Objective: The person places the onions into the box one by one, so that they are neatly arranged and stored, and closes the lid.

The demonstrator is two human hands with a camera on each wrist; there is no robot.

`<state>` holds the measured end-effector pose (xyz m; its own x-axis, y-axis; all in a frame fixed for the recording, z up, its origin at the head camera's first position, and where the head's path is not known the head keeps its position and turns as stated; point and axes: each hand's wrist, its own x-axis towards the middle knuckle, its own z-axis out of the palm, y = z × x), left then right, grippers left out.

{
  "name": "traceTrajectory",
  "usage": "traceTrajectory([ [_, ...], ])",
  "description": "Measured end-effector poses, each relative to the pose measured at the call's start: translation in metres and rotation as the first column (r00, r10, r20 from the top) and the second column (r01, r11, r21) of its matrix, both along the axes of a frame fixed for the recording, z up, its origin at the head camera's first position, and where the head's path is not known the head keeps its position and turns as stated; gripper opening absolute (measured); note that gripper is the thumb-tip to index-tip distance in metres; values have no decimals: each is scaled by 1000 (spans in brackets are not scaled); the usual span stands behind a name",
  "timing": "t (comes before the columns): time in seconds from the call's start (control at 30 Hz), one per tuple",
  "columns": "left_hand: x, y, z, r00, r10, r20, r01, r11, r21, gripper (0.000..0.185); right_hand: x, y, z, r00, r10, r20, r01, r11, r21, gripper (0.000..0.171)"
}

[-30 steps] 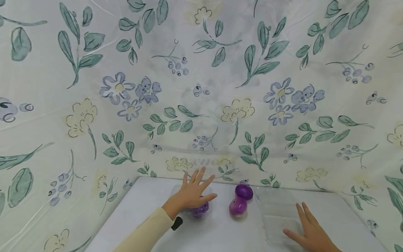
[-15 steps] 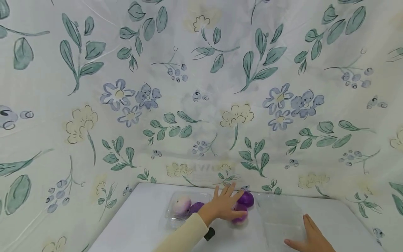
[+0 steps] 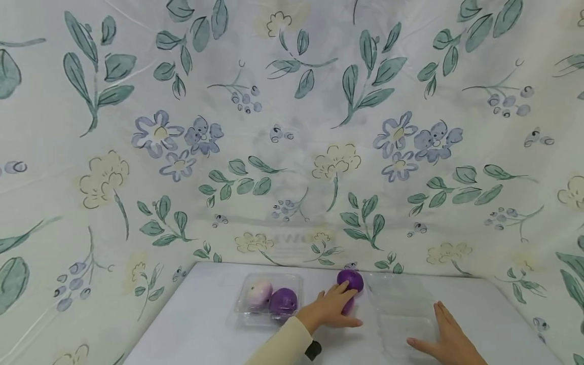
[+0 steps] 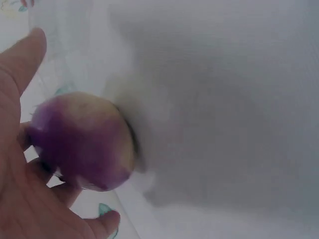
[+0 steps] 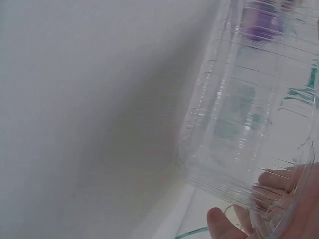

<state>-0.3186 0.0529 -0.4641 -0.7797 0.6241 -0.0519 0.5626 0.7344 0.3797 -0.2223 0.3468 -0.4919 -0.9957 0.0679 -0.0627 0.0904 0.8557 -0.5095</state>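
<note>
My left hand [image 3: 330,310] reaches over a purple and cream turnip [image 4: 84,142], its fingers spread on the far side and the thumb held out apart. In the head view the hand covers most of the turnip. Just behind it sits a darker purple round vegetable [image 3: 350,280], partly overlapped by the fingertips. At the right, my right hand [image 3: 451,337] lies along the side of a clear plastic clamshell box [image 3: 403,317], thumb spread away from the fingers. In the right wrist view, some fingers show through the clear plastic [image 5: 239,129].
Left of my left hand stands another clear plastic box [image 3: 242,319], containing a pale pink-white round vegetable [image 3: 259,294] and a purple one [image 3: 283,303]. All of it is on a white table [image 3: 191,314]. A flower-printed cloth [image 3: 292,203] hangs behind the table's far edge.
My left hand has moved right, from above the left box to the turnip, uncovering the vegetables in that box. My right hand stays by the right box. The head view shifts slightly.
</note>
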Motion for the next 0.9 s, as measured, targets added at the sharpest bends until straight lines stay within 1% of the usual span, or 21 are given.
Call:
traceTrajectory([
  [0.1, -3, 0, -7, 999, -39, -22, 39, 999, 32, 72, -1, 2, -1, 1000, -11, 4, 11, 1000, 4, 131],
  [0.23, -7, 1, -12, 993, -80, -89, 87, 993, 79, 62, 0, 4, -5, 1000, -4, -10, 4, 1000, -11, 129],
  [0.33, -10, 1, -12, 986, -84, -141, 99, 990, 105, 58, -1, 4, -6, 1000, 1, -19, -1, 1000, -30, 128],
  [0.43, -12, 1, -12, 983, -71, -172, 95, 986, 135, 56, -4, 3, -6, 1000, -3, -13, 2, 999, -47, 129],
  [0.53, -13, 1, -12, 980, -67, -185, 97, 983, 153, 60, -7, 3, -6, 1000, -1, -9, 0, 998, -58, 128],
  [0.63, -13, 2, -13, 975, -82, -207, 116, 981, 159, 62, -7, 6, -7, 1000, -2, 5, 2, 997, -78, 127],
  [0.7, -12, 3, -14, 973, -89, -214, 126, 978, 165, 61, -5, 9, -7, 1000, -8, 29, 11, 993, -117, 127],
  [0.83, -14, 5, -15, 972, -81, -221, 121, 977, 177, 56, -4, 13, -8, 994, -39, 99, 58, 979, -197, 130],
  [0.9, -16, 5, -15, 975, -74, -208, 116, 974, 195, 57, -3, 15, -7, 994, -39, 106, 61, 976, -208, 129],
])
